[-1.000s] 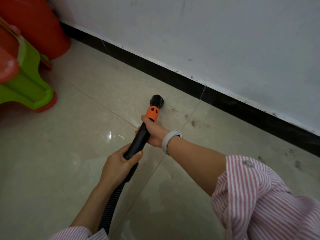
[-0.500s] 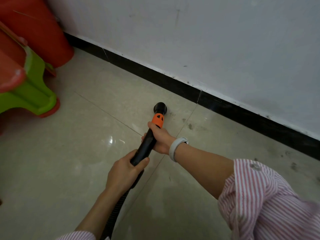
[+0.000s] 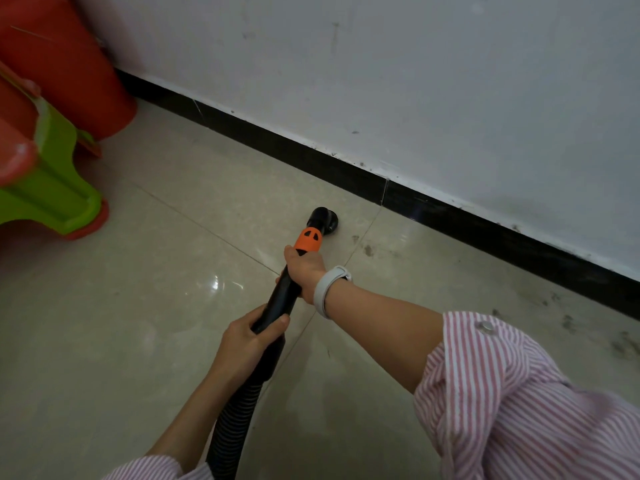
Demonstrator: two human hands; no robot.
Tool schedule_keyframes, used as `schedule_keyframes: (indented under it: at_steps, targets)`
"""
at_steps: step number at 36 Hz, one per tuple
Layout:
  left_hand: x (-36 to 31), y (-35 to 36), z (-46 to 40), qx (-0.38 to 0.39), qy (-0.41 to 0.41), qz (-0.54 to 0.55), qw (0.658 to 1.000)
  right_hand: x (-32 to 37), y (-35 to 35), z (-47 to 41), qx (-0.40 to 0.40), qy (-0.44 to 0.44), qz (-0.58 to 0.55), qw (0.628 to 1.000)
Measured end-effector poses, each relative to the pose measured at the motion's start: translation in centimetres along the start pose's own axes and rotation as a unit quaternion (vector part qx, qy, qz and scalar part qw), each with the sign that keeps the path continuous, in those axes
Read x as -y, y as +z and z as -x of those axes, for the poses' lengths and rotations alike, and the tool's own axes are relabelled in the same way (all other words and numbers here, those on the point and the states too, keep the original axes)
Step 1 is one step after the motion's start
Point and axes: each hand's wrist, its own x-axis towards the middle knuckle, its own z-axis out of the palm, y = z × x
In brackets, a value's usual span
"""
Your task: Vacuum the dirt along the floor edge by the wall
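Both hands are clenched on the black plastic vacuum wand: the right hand grips it just behind the orange collar, fingers wrapped underneath, and the left hand closes round the wand where it meets the black ribbed hose. The round black nozzle head rests on the glossy beige tiled floor, near the black skirting strip at the foot of the white wall but not touching it.

Compared with a second ago the nozzle has slid a little nearer the skirting and toward the grout line, closing on the dirt. The nearest dark smudges lie just to the right of the head, on the next tile, untouched. More grey specks trail along the floor edge further right, well apart from the nozzle.

So the sweep has probably only just reached the soiled stretch; most of the work seems to lie rightward along the wall. The red and green plastic stools at the left are clear of that path.
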Motion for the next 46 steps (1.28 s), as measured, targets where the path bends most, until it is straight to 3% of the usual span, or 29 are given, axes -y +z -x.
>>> schedule_keyframes:
  at_steps: [27, 38, 46]
  targets:
    - [-1.3, 2.4, 2.0, 0.086, -0.026, 0.046, 0.995, -1.3, -4.5, 2.8, -0.081, 0.042, 0.021, 0.996]
    - [-1.8, 3.7, 2.8, 0.096, -0.045, 0.058, 0.993, -1.0, -7.0, 4.0, -0.038, 0.031, 0.081, 0.995]
    - [-1.9, 3.3, 2.5, 0.083, -0.043, 0.059, 0.994, -0.7, -7.2, 4.2, 0.041, 0.050, 0.007, 0.998]
